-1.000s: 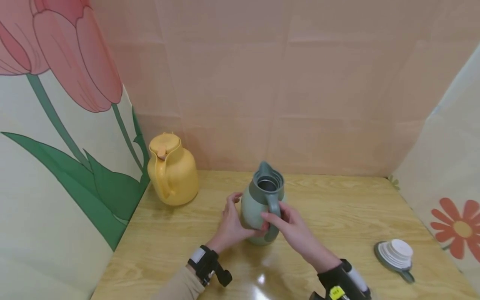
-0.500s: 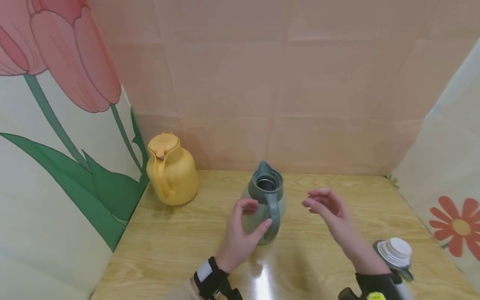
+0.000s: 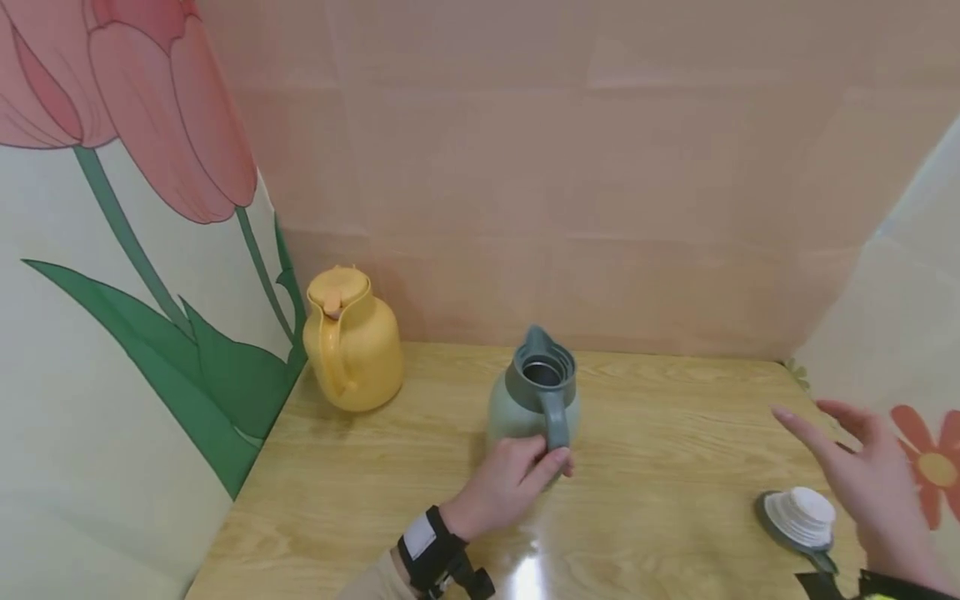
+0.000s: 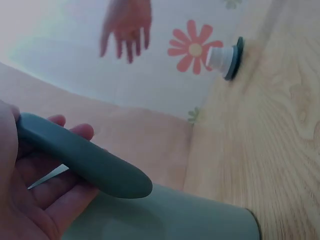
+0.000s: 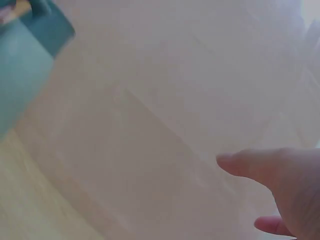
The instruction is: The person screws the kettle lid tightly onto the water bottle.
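Observation:
A pale green thermos jug, its dark teal mouth uncovered, stands upright at the table's middle. Its teal handle is gripped by my left hand, the fingers curled behind it in the left wrist view. Over at the right, my right hand hovers above the table with its fingers apart, holding nothing. Just left of it and below lies the jug's lid, upside down with its white stopper pointing up.
A yellow thermos jug with its lid on stands at the table's back left corner. A pinkish-brown sheet hangs behind the wooden table. Printed sheets with flowers border both sides.
My right hand has let go of the jug's handle and moved right, towards the lid. My left hand has shifted from the jug's body to its handle. The jug appears to stay in place.

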`<state>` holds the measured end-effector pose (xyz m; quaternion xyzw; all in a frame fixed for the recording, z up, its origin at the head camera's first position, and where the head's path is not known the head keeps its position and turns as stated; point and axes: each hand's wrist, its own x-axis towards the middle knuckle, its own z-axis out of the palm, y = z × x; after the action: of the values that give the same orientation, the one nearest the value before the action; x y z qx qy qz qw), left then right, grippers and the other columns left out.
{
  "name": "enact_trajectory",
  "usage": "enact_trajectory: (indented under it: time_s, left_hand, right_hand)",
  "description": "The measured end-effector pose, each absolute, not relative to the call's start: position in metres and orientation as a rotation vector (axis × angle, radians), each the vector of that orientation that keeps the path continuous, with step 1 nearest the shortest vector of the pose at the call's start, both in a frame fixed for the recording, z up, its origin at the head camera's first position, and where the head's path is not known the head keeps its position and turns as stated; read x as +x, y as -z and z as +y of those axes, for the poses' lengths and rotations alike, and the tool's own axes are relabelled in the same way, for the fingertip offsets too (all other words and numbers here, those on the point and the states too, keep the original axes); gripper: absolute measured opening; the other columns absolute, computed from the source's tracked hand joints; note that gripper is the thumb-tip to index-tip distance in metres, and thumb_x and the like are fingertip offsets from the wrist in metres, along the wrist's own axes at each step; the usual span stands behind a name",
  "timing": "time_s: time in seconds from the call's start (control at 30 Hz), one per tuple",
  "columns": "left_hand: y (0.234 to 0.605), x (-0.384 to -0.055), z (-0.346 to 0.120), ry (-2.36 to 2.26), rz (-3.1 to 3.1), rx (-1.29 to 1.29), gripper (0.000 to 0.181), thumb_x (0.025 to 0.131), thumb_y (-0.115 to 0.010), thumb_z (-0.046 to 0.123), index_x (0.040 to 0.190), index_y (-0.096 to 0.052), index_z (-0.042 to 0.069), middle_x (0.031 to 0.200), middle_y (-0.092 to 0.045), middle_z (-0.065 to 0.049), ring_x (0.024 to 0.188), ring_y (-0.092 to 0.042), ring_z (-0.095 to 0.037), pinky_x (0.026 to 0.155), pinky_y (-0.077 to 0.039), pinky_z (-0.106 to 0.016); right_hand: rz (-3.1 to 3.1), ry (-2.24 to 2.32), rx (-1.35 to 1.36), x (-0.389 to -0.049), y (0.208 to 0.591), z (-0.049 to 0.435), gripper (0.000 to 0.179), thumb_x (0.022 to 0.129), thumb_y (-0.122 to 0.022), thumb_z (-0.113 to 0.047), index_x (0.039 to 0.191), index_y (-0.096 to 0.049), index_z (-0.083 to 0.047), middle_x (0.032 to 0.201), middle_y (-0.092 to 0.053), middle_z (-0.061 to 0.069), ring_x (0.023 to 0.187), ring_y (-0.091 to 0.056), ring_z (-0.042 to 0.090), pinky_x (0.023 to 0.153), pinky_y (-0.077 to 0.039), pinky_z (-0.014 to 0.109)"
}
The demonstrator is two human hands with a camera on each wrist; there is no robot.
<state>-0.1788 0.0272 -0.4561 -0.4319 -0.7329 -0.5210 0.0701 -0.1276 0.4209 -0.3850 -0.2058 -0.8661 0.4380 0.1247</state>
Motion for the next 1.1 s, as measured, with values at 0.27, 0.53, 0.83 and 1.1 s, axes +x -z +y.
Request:
enact_trajectory:
  time_s: [0.27, 0.53, 0.83, 1.1]
  left_hand:
    - [0.454, -0.180, 0.028, 1.534, -2.229, -1.321, 0.033, 0.112, -0.043, 0.024, 0.097, -0.068, 0.008, 0.091, -0.071, 0.004, 0.081, -0.064, -0.001, 0.071, -0.050, -0.013]
    - [0.454, -0.181, 0.027, 1.500, -2.226, -1.337, 0.032, 0.111, -0.043, 0.025, 0.098, -0.068, 0.010, 0.093, -0.071, 0.005, 0.082, -0.064, 0.000, 0.071, -0.050, -0.013]
    - [0.456, -0.182, 0.027, 1.509, -2.232, -1.337, 0.030, 0.112, -0.043, 0.027, 0.099, -0.067, 0.015, 0.093, -0.068, 0.012, 0.075, -0.054, 0.010, 0.063, -0.049, -0.013]
    - [0.457, -0.183, 0.027, 1.492, -2.222, -1.332, 0.030, 0.111, -0.043, 0.026, 0.099, -0.067, 0.014, 0.093, -0.068, 0.013, 0.076, -0.059, 0.006, 0.064, -0.050, -0.013]
  right_hand:
    - [-2.722, -1.153, -0.884, -0.113, 0.449, 0.490, 0.116, 0.091, -0.068, -0.059, 0.154, -0.004, 0.015, 0.160, 0.003, 0.036, 0.143, -0.004, 0.059, 0.108, -0.016, 0.074]
    - [-3.035, -0.691, -1.130, -0.109, 0.509, 0.515, 0.132, 0.083, -0.060, -0.079, 0.145, -0.009, 0.026, 0.137, -0.027, 0.053, 0.121, -0.037, 0.064, 0.093, -0.040, 0.067]
    - [-3.084, -0.652, -1.202, -0.111, 0.547, 0.529, 0.132, 0.081, -0.055, -0.085, 0.140, -0.024, 0.028, 0.123, -0.048, 0.048, 0.105, -0.054, 0.057, 0.086, -0.046, 0.061]
    - [-2.968, -0.723, -1.122, -0.108, 0.569, 0.531, 0.119, 0.077, -0.068, -0.080, 0.134, -0.041, 0.021, 0.122, -0.050, 0.046, 0.102, -0.056, 0.054, 0.082, -0.047, 0.060]
